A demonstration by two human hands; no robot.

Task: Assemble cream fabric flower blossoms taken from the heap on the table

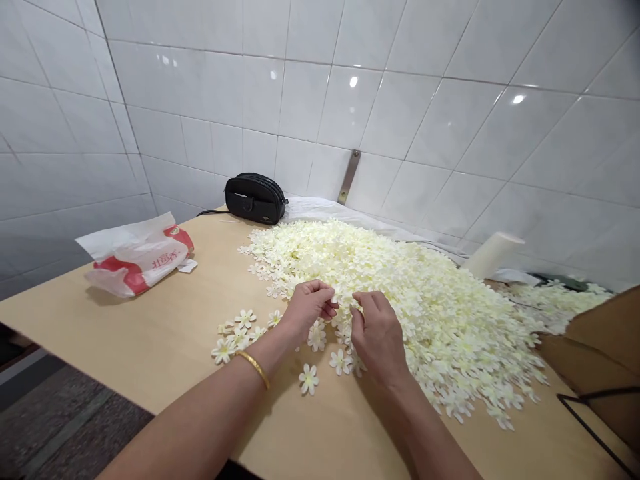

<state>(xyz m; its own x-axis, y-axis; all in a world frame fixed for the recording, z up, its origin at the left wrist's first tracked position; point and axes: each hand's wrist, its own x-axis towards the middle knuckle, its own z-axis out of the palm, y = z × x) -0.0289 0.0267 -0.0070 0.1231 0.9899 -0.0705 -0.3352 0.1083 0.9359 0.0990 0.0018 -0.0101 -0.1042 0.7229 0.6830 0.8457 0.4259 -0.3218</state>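
A large heap of pale yellow-white artificial flowers [430, 300] covers the middle and right of the table. At its near edge, my left hand [311, 308], with a gold bangle on the wrist, is closed in a pinch on a small white artificial flower that is mostly hidden by the fingers. Just to its right, my right hand [379, 337] has its thumb and fingers bent together. Whatever they hold, if anything, is too small to make out. A single loose flower [309, 379] lies below the hands, and a few more flowers [245, 319] lie beside my left forearm.
On the left of the wooden tabletop [210, 267] lies a crumpled red-and-white paper bag [145, 260]. A black pouch [255, 199] sits against the tiled wall. Behind the heap stands a whitish roll [493, 255]. At right is a brown cardboard box [600, 347].
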